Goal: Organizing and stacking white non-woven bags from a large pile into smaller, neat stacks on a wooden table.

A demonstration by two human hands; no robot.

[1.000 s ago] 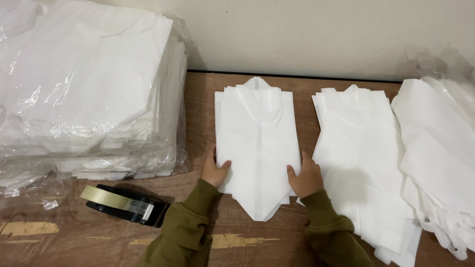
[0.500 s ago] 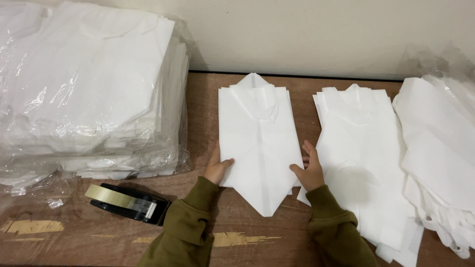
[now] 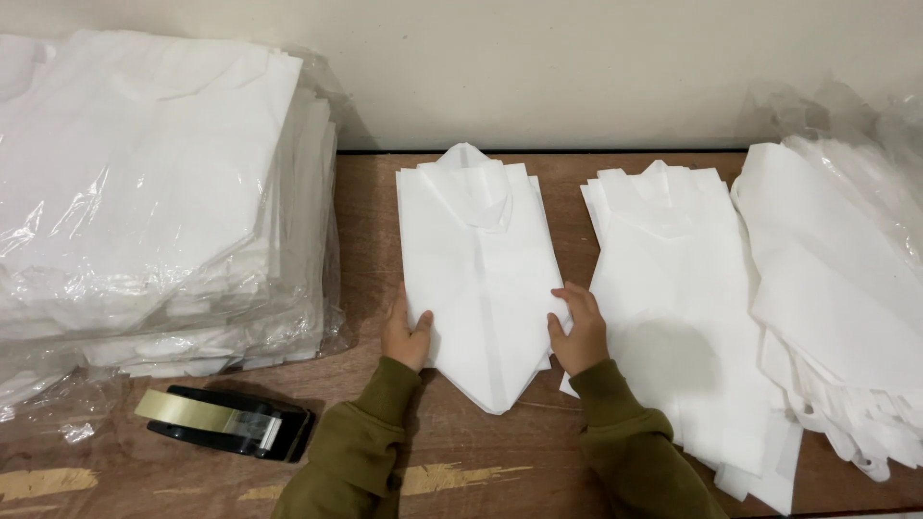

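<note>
A small stack of folded white fabric pieces (image 3: 476, 269) lies on the brown wooden table (image 3: 365, 202), its lower end folded to a point. My left hand (image 3: 406, 333) presses against the stack's lower left edge, thumb resting on top. My right hand (image 3: 577, 329) grips the lower right edge, fingers curled over the fabric. Both arms wear olive-green sleeves.
A tall pile of white pieces wrapped in clear plastic (image 3: 144, 202) fills the left. A black tape dispenser (image 3: 226, 421) sits at the front left. A second white stack (image 3: 683, 317) lies to the right, and a looser heap (image 3: 846, 288) lies at the far right. A beige wall stands behind.
The stack has shifted slightly and looks squared up. Both hands stay at its lower edges, with the right hand's fingers now curled over the edge.
</note>
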